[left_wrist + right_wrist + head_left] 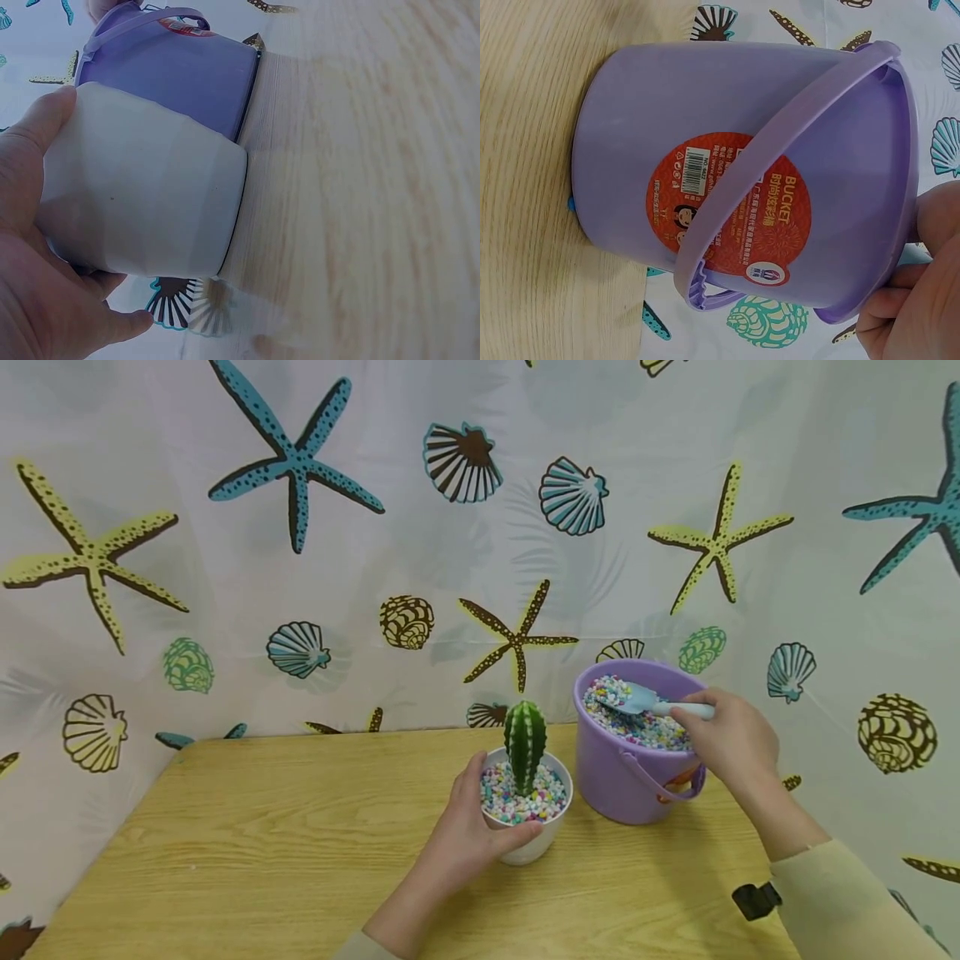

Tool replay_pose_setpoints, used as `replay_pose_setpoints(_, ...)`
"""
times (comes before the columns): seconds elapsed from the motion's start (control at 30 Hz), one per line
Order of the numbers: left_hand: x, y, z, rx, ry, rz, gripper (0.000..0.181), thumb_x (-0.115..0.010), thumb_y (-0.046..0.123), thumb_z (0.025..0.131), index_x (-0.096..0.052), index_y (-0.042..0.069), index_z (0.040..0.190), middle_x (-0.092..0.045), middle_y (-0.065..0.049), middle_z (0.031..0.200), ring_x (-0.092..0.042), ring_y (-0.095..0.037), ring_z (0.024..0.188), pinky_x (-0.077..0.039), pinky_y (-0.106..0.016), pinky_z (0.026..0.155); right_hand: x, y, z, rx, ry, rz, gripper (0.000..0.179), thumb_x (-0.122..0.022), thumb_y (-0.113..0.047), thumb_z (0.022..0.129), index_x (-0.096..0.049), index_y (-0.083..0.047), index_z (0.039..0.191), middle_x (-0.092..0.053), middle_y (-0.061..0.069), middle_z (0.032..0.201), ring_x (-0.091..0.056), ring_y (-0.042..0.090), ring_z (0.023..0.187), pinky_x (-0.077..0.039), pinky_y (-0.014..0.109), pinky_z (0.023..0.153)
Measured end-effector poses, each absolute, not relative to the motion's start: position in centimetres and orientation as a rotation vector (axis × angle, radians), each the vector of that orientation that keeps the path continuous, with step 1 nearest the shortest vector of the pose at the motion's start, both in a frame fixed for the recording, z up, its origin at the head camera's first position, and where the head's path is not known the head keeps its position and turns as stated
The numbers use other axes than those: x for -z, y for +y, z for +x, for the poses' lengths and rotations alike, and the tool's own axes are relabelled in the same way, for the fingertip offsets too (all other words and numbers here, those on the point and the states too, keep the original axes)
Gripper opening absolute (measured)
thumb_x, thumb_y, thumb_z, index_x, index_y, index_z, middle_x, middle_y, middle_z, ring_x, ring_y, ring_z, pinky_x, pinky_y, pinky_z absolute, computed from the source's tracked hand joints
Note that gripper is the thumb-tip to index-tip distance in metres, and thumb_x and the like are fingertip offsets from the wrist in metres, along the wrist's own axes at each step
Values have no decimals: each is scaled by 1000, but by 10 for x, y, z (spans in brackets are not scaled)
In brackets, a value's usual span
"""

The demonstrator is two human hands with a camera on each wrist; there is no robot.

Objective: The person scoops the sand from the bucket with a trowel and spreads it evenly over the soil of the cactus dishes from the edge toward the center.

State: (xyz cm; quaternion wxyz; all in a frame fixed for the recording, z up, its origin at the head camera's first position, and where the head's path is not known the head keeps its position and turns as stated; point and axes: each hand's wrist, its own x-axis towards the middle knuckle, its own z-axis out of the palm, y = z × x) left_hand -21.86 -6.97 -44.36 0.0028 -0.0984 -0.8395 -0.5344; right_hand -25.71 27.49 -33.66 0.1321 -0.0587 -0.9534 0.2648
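Observation:
A green ribbed cactus [524,747] stands upright in a white pot [528,853] filled with small multicoloured pebbles [498,793]. My left hand [468,831] grips this pot from the left, thumb across its front and fingers round its far side; the left wrist view shows the pot's smooth white wall [142,184]. My right hand [731,735] holds the handle of a light blue scoop [641,700] over a purple bucket [618,785]. Pebbles lie heaped on the scoop's blade, and more fill the bucket below. In the right wrist view, the bucket's rim hides the scoop.
Both containers stand on a light wooden table [285,827], the bucket just right of the pot. The bucket's handle [780,142] hangs down its side, across a red label [727,202]. Behind the table hangs a white curtain [360,577] with starfish and shells.

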Motion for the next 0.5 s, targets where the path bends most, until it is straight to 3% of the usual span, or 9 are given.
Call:
replay_pose_setpoints(0.2,444,-69,-218,1681,-2628,-314,125,-98,51,83,-22,14,175,-39,-23,165,-48,-42,149,-42,-63,121,338,277,-252,-828,-2726,-161,48,-69,-45,109,-74,-5,135,-69,7,88,-54,22,63,-37,34,51)
replay_pose_setpoints(0.5,445,-68,-219,1674,-2637,-305,125,-99,52,82,-22,15,175,-39,-22,166,-48,-42,149,-41,-63,122,341,277,-244,-916,-2680,-190,51,-69,-46,110,-72,-5,140,-74,19,117,-58,23,69,-41,34,52)
